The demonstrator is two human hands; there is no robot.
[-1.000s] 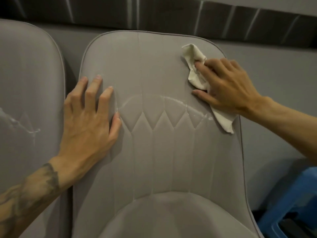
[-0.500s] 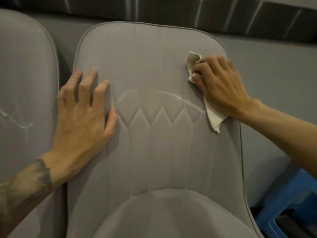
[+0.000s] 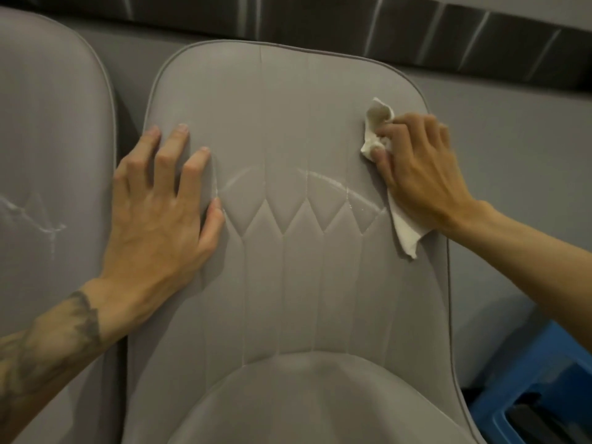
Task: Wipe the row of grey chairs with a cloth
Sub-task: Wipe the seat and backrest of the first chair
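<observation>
A grey padded chair (image 3: 288,283) fills the middle of the head view, its backrest facing me. A pale curved streak (image 3: 333,181) crosses the backrest above the diamond stitching. My right hand (image 3: 416,174) grips a crumpled white cloth (image 3: 405,232) against the backrest's upper right edge, fingers curled round it, with one end of the cloth hanging out below the palm. My left hand (image 3: 163,213) lies flat on the backrest's left side with its fingers spread. A second grey chair (image 3: 48,155) stands to the left and carries white smears.
A grey wall (image 3: 512,139) runs behind the chairs, topped by a dark glossy strip (image 3: 320,17). A blue plastic crate or stool (image 3: 544,395) sits low at the right, close to the chair's side.
My right hand has drawn the cloth down and right along the backrest's edge and bunched it tighter in its fingers. The left hand stays pressed in place.
</observation>
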